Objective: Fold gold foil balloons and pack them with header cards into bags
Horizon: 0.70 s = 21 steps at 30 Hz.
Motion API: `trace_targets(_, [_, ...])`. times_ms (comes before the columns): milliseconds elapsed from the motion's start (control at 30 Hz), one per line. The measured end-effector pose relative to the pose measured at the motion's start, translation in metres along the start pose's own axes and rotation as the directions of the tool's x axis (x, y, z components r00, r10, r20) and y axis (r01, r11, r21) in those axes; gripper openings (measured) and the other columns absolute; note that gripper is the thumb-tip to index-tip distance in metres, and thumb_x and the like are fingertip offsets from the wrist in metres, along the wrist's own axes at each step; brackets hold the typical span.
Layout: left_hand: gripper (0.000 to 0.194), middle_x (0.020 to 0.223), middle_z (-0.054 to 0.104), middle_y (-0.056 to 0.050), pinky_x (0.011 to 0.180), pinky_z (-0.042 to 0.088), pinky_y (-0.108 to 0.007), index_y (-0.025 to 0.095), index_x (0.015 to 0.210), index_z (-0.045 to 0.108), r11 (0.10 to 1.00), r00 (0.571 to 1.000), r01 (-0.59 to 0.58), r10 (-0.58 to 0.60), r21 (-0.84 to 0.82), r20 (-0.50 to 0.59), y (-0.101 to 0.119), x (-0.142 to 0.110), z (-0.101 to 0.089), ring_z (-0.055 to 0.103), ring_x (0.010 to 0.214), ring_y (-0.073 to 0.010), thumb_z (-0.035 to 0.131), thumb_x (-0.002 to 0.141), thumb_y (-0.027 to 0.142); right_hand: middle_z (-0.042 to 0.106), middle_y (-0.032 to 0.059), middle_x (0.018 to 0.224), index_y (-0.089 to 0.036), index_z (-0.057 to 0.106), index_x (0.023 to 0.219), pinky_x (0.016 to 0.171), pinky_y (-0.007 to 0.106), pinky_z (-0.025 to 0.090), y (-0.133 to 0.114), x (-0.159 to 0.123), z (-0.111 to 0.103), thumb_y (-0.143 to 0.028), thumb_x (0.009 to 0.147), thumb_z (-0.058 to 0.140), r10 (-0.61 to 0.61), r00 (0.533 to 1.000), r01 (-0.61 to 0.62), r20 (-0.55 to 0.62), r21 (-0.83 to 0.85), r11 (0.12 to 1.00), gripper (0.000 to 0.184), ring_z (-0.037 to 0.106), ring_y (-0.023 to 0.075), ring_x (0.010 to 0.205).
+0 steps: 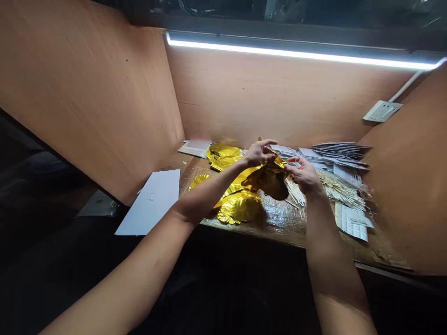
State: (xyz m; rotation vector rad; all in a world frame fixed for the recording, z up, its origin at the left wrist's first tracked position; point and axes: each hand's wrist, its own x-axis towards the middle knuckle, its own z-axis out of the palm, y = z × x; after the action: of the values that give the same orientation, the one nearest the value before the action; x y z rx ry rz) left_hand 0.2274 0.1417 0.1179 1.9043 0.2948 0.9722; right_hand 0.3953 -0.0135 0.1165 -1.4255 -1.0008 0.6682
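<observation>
Over the middle of the bench both my hands hold a flat gold foil balloon (pixel 269 179). My left hand (pixel 259 152) pinches its upper edge with closed fingers. My right hand (pixel 304 174) grips the same edge from the right, thumb and fingers pressed together. The balloon hangs down between them, its dark underside showing. Beneath it lie more gold foil balloons (pixel 240 205), and another gold heap (pixel 222 156) sits further back on the left.
A bundle of pale straws (pixel 337 190) and stacks of printed cards (pixel 340 151) lie to the right, with a loose leaflet (pixel 352 222) near the bench edge. A white sheet (pixel 152 201) overhangs the left edge. Wooden walls enclose the bench; a wall socket (pixel 382 111) is at the right.
</observation>
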Motion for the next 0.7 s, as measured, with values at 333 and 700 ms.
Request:
trace_targets(333, [0.017, 0.087, 0.076, -0.006, 0.085, 0.052, -0.031, 0.011, 0.095, 0.08, 0.919, 0.985, -0.161, 0.174, 0.359, -0.003, 0.056, 0.007, 0.018, 0.067, 0.084, -0.0172, 0.069, 0.093, 0.023, 0.067, 0.0093, 0.105, -0.022, 0.077, 0.107, 0.087, 0.042, 0.055, -0.038, -0.017, -0.029, -0.041, 0.082, 0.08, -0.57, 0.82, 0.405, -0.051, -0.651, 0.642, 0.031, 0.062, 0.027, 0.098])
trace_targets(700, [0.024, 0.148, 0.066, -0.009, 0.117, 0.037, -0.046, 0.026, 0.12, 0.07, 0.639, 0.886, -0.432, 0.171, 0.636, 0.43, 0.027, -0.205, 0.047, 0.054, 0.146, -0.0262, 0.048, 0.108, 0.025, 0.074, 0.0108, 0.137, -0.026, 0.075, 0.097, 0.108, 0.045, 0.055, 0.051, -0.182, -0.02, -0.02, 0.106, 0.049, -0.375, 0.767, 0.64, 0.52, -0.66, 0.394, 0.028, 0.064, 0.029, 0.133])
